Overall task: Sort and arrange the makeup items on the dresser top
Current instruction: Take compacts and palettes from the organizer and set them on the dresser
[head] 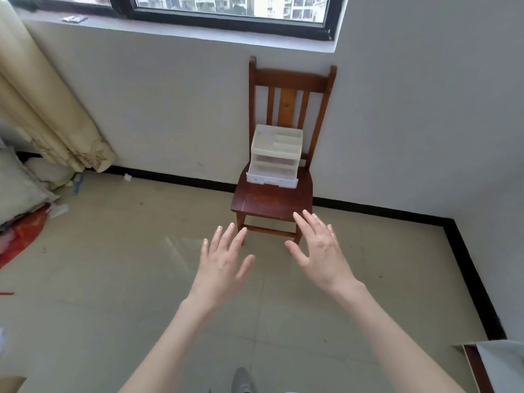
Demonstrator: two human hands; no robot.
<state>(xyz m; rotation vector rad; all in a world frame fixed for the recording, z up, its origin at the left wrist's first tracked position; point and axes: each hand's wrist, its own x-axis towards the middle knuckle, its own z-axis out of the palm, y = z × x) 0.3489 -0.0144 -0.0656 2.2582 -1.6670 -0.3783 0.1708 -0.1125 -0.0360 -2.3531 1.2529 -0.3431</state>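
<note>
While both arms reach forward over the tiled floor [113, 279], neither hand holds anything; the left hand [222, 260] is spread wide, fingers straight and fanned, back of the hand up; the right hand [320, 249] is likewise wide and flat, its fingers splayed and pointing toward the far wall. Both hands hang in the air near the front edge of a wooden chair [273, 198], apart from it and touching nothing; the right one overlaps the chair's near right leg in the view, the left sits just left of the near left leg.

On the chair seat, toward the back, stands a white plastic makeup organizer [273, 157]; its top is divided into open compartments, and its lowest drawer is pulled out toward the near side; whether anything lies inside cannot be told. The chair stands against the white wall beneath a dark-framed window [226, 18].

At far left a cream curtain [42, 109] hangs to the floor; below it lie a grey cushion [17, 188] and a red bag [22, 234]; a grey shoe [242, 381] shows at the near edge.
</note>
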